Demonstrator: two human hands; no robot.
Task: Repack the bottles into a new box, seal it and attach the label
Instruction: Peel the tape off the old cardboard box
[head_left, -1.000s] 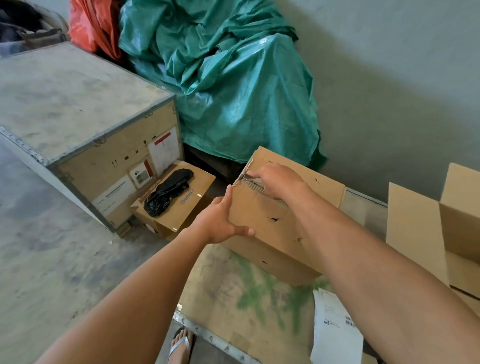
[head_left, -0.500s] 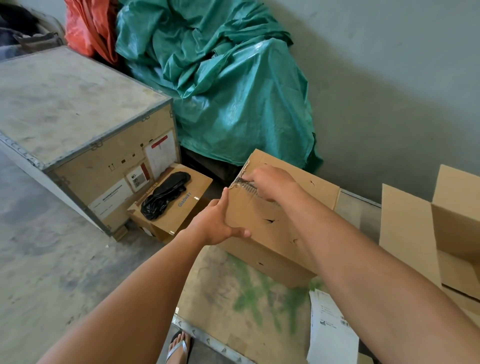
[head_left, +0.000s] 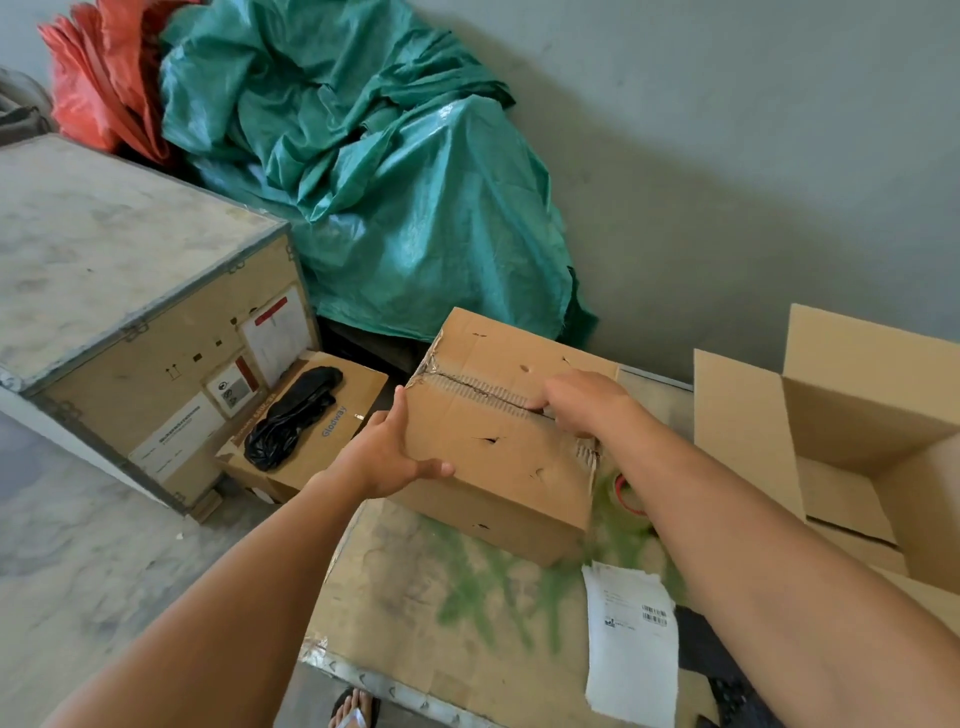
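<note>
A worn, punctured cardboard box (head_left: 498, 457) lies closed on a board-topped work surface (head_left: 415, 587). Its top seam shows torn corrugation where tape has come off. My left hand (head_left: 395, 452) grips the box's near left corner, thumb on top. My right hand (head_left: 582, 402) sits on the seam near the box's right end, fingers curled into the gap there. An empty new box (head_left: 852, 447) stands open at the right. A white shipping label (head_left: 631, 639) lies on the surface in front. A roll of tape (head_left: 626, 493) peeks out behind my right forearm. No bottles are visible.
A large wooden crate (head_left: 130, 291) stands at the left with a small carton (head_left: 311, 441) and black bag (head_left: 291, 415) beside it. Green tarp (head_left: 374, 171) and orange plastic (head_left: 104, 78) pile against the grey wall. A sandalled foot (head_left: 353, 712) shows below the surface's edge.
My right hand has travelled along the top seam from the box's far left end to its right end, leaving a torn strip behind it. The left hand stays on the corner.
</note>
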